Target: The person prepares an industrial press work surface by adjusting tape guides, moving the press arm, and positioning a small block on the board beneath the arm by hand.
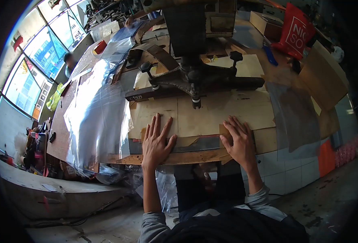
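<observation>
Beneath the left hand (pixel 156 146), pale board (pixel 209 117) lies crosswise.

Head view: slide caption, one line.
Left hand and right hand rest on tan boards before a dark metal bar, with clear plastic sheets to the left.

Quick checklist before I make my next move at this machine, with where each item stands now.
1. Left hand in front of the metal bar, not under it: ok.
2. Right hand likewise: ok.
3. Both hands free of tools: ok, none visible.
4. Clear plastic sheets neatly stacked: not ok, they overlap unevenly on the left.
5. Bar raised off the tan board: cannot tell.
6. Machine power off: cannot tell.
</observation>
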